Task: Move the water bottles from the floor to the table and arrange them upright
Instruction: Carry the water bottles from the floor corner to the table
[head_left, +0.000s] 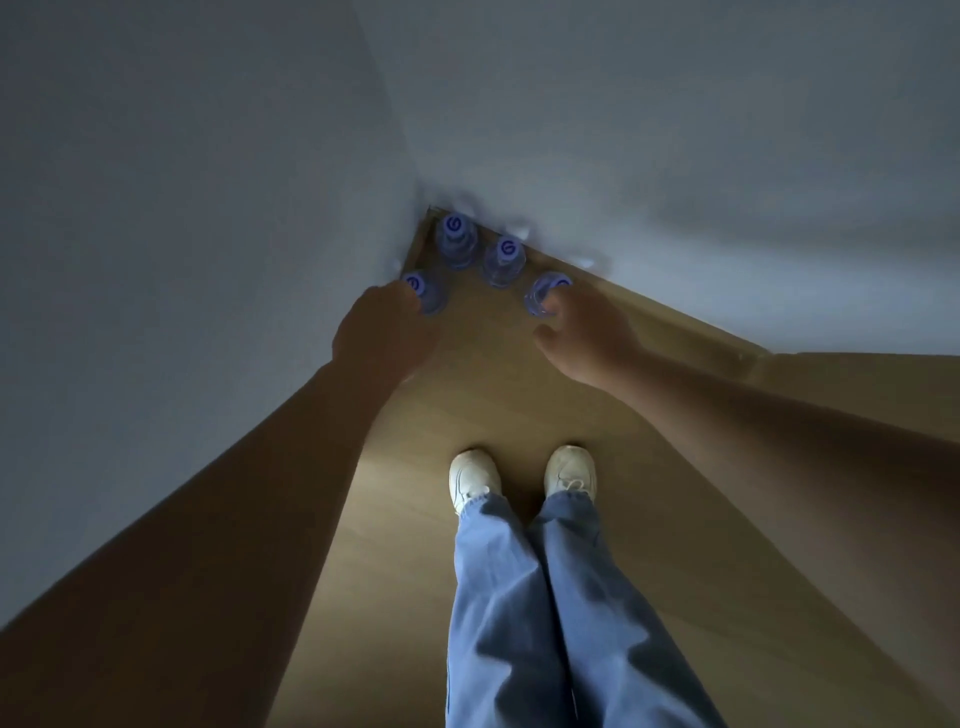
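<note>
Several clear water bottles with blue caps stand upright on the wooden floor in a wall corner. My left hand (387, 332) reaches the nearest left bottle (427, 293), its fingers over the bottle's side. My right hand (582, 332) is at the right bottle (543, 296), fingers curled around its top. Two more bottles stand behind, one deep in the corner (456, 241) and one beside it (503, 260). The grip of the left hand is hidden behind its back.
White walls (208, 208) meet at the corner and close in on both sides. A skirting board (675, 322) runs along the right wall. My feet in white shoes (475, 475) stand on the floor (493, 405) behind the bottles.
</note>
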